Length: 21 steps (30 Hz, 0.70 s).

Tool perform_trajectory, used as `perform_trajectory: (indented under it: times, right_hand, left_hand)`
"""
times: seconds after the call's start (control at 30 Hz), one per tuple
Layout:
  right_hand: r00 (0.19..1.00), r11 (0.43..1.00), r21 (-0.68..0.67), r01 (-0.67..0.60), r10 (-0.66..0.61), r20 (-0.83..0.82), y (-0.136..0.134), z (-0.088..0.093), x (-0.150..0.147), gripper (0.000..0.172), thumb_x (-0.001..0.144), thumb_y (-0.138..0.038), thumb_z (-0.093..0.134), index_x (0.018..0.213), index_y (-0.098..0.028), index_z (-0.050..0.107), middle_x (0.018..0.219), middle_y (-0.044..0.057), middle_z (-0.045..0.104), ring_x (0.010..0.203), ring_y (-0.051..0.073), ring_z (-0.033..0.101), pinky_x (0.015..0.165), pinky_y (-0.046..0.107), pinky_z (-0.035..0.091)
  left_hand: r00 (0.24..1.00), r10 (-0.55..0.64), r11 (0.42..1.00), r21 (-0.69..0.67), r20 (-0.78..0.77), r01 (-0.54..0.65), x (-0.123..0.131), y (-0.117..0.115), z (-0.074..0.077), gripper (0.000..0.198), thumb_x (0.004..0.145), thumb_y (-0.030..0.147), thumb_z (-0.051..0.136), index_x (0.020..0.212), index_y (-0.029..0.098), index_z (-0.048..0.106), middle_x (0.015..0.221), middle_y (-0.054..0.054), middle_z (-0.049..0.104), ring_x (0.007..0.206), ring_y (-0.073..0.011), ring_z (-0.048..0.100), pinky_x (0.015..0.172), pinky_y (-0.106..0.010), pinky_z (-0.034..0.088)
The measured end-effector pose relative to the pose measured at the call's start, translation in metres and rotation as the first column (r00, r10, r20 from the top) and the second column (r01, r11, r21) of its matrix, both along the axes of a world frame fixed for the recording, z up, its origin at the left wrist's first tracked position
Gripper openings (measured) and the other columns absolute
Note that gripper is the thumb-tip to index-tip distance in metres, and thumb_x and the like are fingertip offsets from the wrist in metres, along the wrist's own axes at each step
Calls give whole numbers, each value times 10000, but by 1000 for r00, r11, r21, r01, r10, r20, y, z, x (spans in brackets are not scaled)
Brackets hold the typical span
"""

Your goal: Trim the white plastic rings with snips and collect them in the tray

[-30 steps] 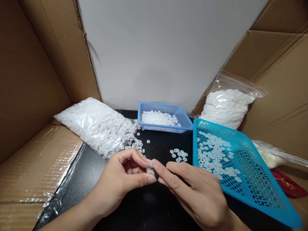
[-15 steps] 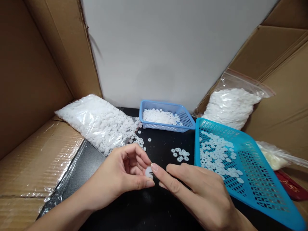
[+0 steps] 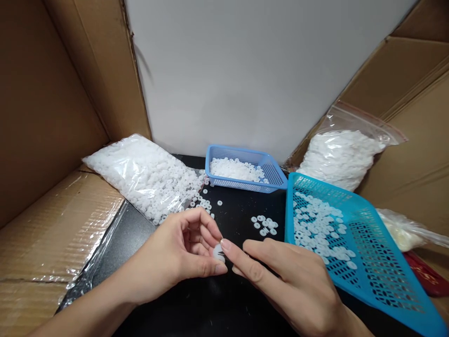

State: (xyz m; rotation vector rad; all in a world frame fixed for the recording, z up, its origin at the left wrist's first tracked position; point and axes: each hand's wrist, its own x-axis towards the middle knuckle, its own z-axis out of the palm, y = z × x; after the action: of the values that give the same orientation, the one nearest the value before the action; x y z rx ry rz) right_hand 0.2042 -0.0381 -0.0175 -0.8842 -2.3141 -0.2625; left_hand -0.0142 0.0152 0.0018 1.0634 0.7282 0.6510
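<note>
My left hand [image 3: 182, 255] pinches a small white plastic ring [image 3: 218, 252] between thumb and fingers, above the black tabletop. Close against it is my right hand [image 3: 291, 276], its index fingertip meeting the ring's edge. Thin dark pointed tips [image 3: 221, 253] reach from under the right fingers onto the ring's face; the rest of that tool is hidden by the hand. A small group of white rings [image 3: 265, 224] lies on the table just beyond the right hand.
A clear bag of white rings [image 3: 140, 178] lies at the left, spilling some. Behind stands a blue basket [image 3: 245, 185] with small rings. At the right are a turquoise basket [image 3: 368, 210] with rings, a zip bag of white pieces [image 3: 340, 157] and cardboard [image 3: 414, 93].
The view has shifted slightly, so the surroundings sit a little further right. Both hands keep nearly the same pose around the ring, with its face turned a little.
</note>
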Motion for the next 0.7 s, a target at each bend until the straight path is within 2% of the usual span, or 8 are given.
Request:
perform_trajectory:
  times: [0.37,0.7]
  right_hand:
    - [999,1000,-1,-27,27,21,2,3,-1,351,1101,-149,394,1254,-110,707,776,25,733,587,128,590,513,283,402]
    - [992,996,-22,-85,86,92,2,8,0,426,1097,-126,312,1236,-77,711,775,51,715,598,153,579,506,302,407]
  left_hand:
    - [997,-45,999,7,-56,45,0,1,4,355,618,25,876,802,164,606,688,70,652,572,-47,560,543,-150,428]
    - [990,-122,992,6,-73,123,-4,1,-7,341,674,35,844,874,185,611,716,69,688,625,-72,602,607,-189,471]
